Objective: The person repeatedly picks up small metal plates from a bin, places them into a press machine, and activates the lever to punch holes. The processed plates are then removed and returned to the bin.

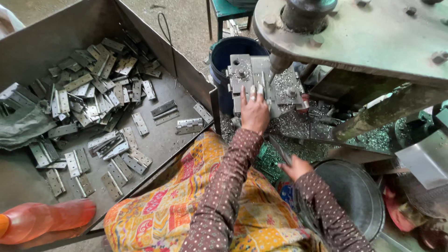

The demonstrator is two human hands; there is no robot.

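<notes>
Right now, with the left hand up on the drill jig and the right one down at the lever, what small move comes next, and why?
Probably pull the lever with the right hand. The left hand already presses a hinge flat on the jig, and the drill bit sits just above it, so the piece looks seated. Keep the fingertips clear of the bit.

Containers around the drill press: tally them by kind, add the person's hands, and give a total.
Metal tray of hinges: 1
Blue bucket: 1
Dark round pan: 1
Orange bottle: 1
Hands: 2 (left hand flat on the jig, right hand gripping a thin handle)
Total: 6
</notes>
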